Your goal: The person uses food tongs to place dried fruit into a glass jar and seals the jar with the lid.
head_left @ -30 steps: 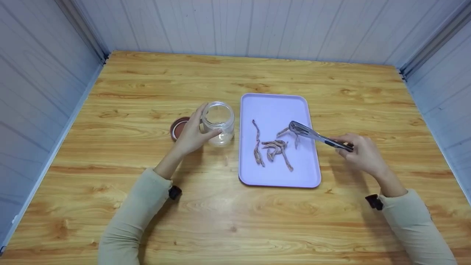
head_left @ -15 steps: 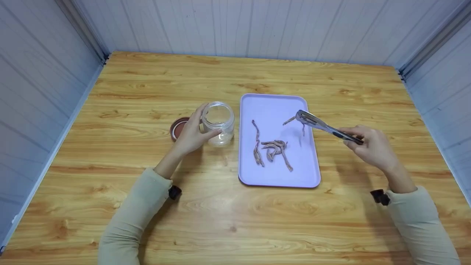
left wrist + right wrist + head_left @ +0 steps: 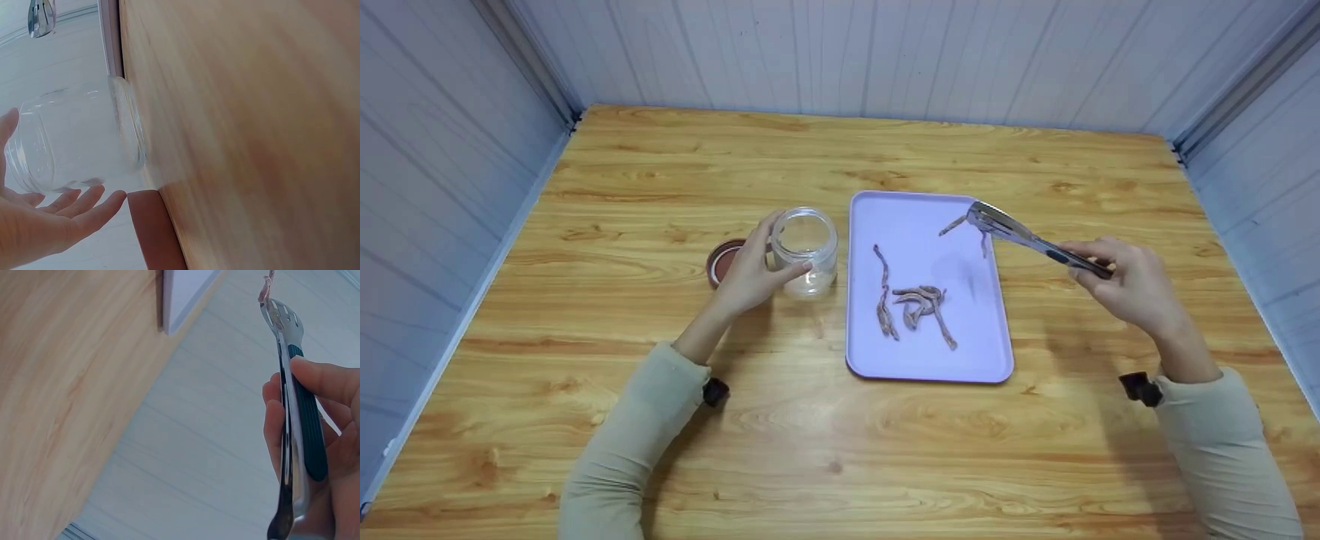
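My right hand squeezes metal tongs with dark green grips, their tips nearly together. A thin, wrinkled brown strip hangs from those tips, above the far right part of the lilac tray. Farther left, my left hand holds a clear, uncovered jar, thumb on the near side and fingers on the left side. The jar stands upright on the table, apart from the tray. Several similar brown strips lie in the tray. No contents show inside the jar.
A reddish-brown lid lies left of the jar, partly behind my left hand; its side shows in the left wrist view. The wood-patterned table is bounded by pale panel walls at the back and both sides.
The right hand has raised the tongs up from the tray and shifted them toward the far right, carrying the brown strip. The left hand and jar have stayed put.
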Demonstrator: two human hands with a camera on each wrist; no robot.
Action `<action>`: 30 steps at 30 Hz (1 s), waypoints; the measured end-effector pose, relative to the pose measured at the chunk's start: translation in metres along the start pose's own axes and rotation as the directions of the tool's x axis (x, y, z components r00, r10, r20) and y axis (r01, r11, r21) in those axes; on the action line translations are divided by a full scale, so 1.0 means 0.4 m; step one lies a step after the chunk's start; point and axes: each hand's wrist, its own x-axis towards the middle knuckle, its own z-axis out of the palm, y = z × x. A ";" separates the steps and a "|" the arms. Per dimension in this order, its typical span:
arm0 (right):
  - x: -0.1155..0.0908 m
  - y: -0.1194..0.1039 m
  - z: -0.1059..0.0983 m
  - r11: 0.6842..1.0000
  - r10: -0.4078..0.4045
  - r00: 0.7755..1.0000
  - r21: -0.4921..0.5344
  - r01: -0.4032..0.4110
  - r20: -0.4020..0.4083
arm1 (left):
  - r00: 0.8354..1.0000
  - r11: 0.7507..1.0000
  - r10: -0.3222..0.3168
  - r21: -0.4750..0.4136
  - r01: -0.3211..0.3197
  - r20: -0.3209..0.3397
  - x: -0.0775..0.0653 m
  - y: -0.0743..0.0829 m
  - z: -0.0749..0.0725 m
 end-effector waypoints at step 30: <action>0.161 -0.141 0.045 0.982 -0.174 0.983 0.061 0.177 -0.050 | 1.000 0.999 -0.011 -0.043 0.011 0.017 0.001 0.000 -0.002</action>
